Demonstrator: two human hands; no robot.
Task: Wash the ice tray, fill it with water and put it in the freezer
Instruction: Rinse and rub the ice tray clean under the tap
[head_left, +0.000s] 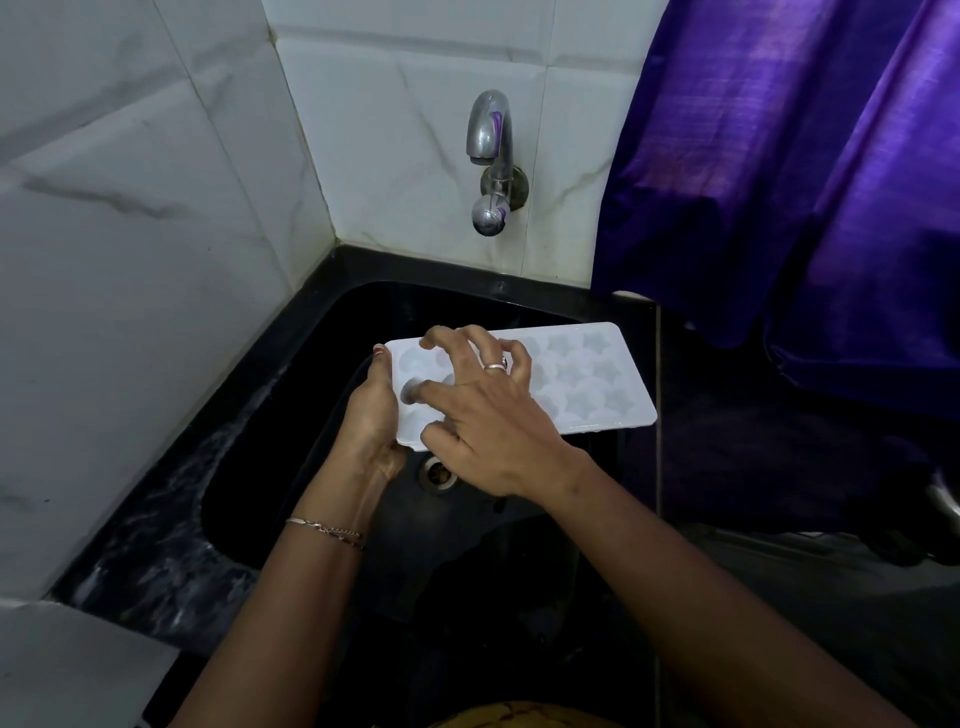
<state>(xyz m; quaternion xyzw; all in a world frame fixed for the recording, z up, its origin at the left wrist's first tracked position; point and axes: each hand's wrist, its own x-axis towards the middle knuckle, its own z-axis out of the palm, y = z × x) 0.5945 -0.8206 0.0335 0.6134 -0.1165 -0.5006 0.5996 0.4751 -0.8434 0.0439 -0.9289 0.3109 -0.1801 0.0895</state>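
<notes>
The white ice tray, probably light, stiffish and slippery when wet, is held over the black sink at 6 o'clock of the tap, best taken by its short ends: the left hand grips its 9 o'clock end, the right hand presses spread fingertips into its moulds.

ice tray partly hidden, curtain cropped

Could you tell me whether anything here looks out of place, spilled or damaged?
Nothing looks damaged or spilled. The ice tray is held over the sink, left hand gripping its end, right hand touching its cups. Only the purple curtain hangs low beside the sink.
</notes>
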